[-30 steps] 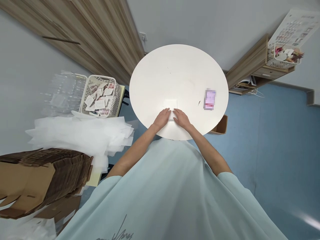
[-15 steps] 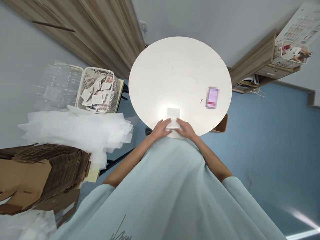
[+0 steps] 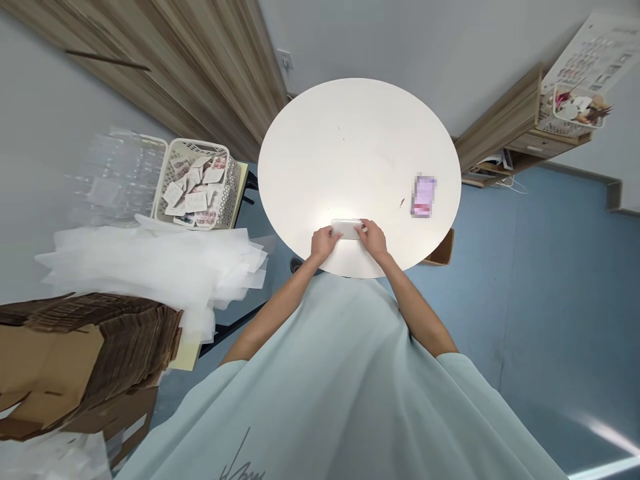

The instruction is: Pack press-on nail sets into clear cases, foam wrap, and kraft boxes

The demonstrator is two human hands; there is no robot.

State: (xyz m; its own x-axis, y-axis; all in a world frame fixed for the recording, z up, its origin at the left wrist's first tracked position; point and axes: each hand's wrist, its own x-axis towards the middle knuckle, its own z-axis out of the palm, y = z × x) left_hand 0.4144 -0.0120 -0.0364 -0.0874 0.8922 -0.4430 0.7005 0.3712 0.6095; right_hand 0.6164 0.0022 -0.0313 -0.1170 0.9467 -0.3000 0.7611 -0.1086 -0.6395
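Note:
A small white flat packet (image 3: pixel 347 230), which looks wrapped in thin foam sheet, is held near the front edge of the round white table (image 3: pixel 350 153). My left hand (image 3: pixel 323 243) grips its left end, thumb on the near face and fingers curled behind. At the right end my right hand (image 3: pixel 375 240) pinches it the same way. What lies inside the wrapping is hidden. To the right on the tabletop rests a blurred purple rectangular item (image 3: pixel 424 197).
At left are a white basket (image 3: pixel 227 180) of small carded packets, clear plastic trays (image 3: pixel 117 177), a pile of white foam sheets (image 3: pixel 150 260) and flattened cardboard boxes (image 3: pixel 135 347). An open carton (image 3: pixel 443 249) stands under the table's right side. Another basket (image 3: pixel 547 113) sits on the right cabinet.
The white sheet lay flat with its far part extended; now it is a shorter packet. Both hands moved slightly away from my body, and their fingers curled around its ends.

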